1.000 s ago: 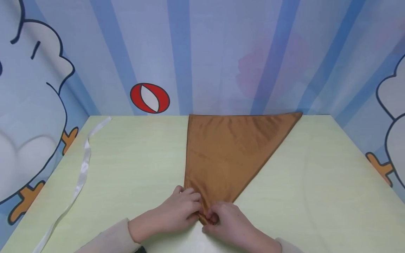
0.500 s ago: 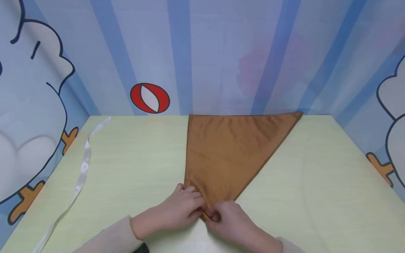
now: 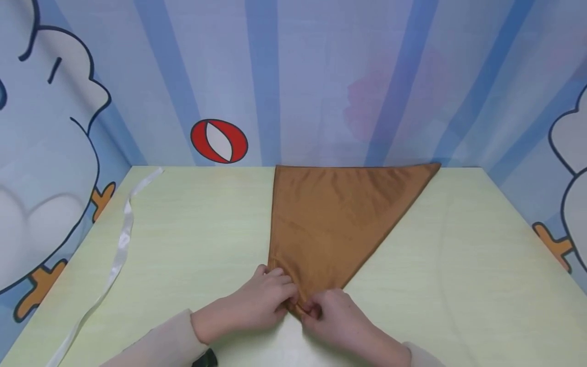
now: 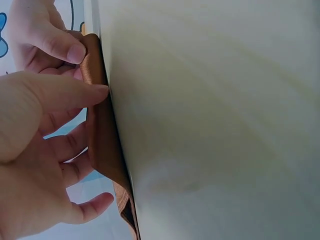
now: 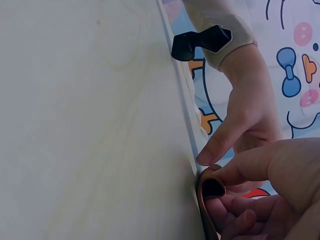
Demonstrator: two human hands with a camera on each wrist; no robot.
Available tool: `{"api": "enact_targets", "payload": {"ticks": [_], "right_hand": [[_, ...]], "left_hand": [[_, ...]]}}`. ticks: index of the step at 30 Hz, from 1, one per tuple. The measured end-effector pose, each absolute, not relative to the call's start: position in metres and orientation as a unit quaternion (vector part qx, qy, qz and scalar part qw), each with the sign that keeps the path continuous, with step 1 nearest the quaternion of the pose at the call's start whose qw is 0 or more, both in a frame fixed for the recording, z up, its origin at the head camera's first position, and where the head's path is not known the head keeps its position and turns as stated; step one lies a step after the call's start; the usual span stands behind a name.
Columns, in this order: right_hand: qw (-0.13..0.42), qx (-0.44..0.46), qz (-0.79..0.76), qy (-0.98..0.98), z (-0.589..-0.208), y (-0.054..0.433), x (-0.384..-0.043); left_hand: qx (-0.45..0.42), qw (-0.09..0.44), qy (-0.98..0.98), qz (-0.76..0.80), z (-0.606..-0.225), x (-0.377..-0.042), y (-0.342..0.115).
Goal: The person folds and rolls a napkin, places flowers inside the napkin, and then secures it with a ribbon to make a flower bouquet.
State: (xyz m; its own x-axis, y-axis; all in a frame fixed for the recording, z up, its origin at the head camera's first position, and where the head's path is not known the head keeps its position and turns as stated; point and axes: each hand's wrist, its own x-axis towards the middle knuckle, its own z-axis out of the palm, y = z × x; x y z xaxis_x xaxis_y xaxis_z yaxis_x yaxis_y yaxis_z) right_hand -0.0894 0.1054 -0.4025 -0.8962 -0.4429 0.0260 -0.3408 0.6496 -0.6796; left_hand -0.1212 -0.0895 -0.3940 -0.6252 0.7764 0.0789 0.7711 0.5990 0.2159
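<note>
A brown cloth [image 3: 327, 219] lies in a pointed, folded shape, its wide side along the table's far edge and its narrow end toward me. At that narrow end my left hand [image 3: 259, 300] grips the turned-up edge; in the left wrist view its thumb [image 4: 82, 92] presses the front of the fold, with the fingers behind. Close beside it, my right hand [image 3: 341, 321] pinches the same edge. The right wrist view shows the cloth curled into a small loop [image 5: 214, 187] between the right thumb and fingers. Part of the narrow end is hidden under both hands.
A long white ribbon [image 3: 123, 239] runs along the table's left side, slightly twisted. The pale yellow-green table [image 3: 458, 255] is bordered by blue striped walls [image 3: 316, 76] printed with cartoon figures. A black wrist device [image 5: 200, 42] sits at the left sleeve.
Both hands have shifted slightly forward, the right one also a little to the right, keeping hold of the cloth's near edge. The ribbon stays in place.
</note>
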Motion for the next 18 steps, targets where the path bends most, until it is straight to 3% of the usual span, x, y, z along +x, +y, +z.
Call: {"api": "enact_targets", "payload": {"ticks": [11, 18], "right_hand": [[0.072, -0.2, -0.341, 0.916, -0.4038, 0.105, -0.0901], [0.068, -0.2, -0.345, 0.914, -0.4028, 0.1039, -0.0898]], "left_hand": [[0.447, 0.0, 0.89, 0.094, -0.3934, -0.1223, -0.0896], [0.441, 0.028, 0.891, 0.102, -0.3936, -0.1248, -0.0883]]}}
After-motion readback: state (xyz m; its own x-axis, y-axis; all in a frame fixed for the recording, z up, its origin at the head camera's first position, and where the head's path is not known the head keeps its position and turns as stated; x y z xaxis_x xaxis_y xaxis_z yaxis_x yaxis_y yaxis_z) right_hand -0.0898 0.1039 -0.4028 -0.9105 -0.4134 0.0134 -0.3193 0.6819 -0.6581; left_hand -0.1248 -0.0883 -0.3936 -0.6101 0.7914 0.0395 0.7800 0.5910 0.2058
